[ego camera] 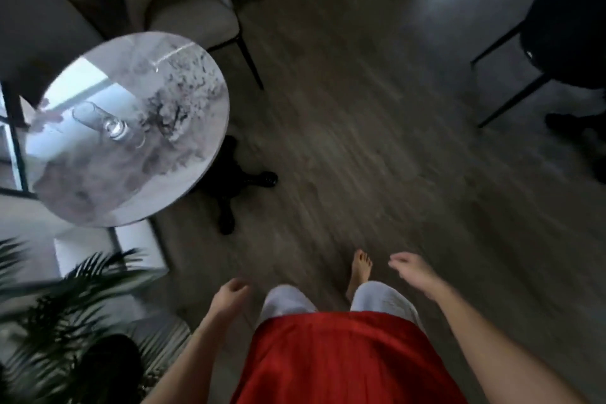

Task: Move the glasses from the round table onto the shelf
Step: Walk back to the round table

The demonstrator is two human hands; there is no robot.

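A round marble-patterned table (183, 154) stands at the left of the blurred head view. One clear drinking glass (101, 120) stands on its left half. My left hand (229, 298) hangs low beside my red top, fingers loosely curled, holding nothing. My right hand (413, 270) is out to the right over the wooden floor, fingers apart and empty. Both hands are well away from the table. No shelf shows clearly; a black-framed structure (14, 128) sits at the far left edge.
A light armchair (193, 10) with black legs stands behind the table. A dark chair (564, 23) is at the upper right. A green potted plant (72, 315) fills the lower left. Wooden floor (377, 128) stretches ahead of my bare foot (360, 269).
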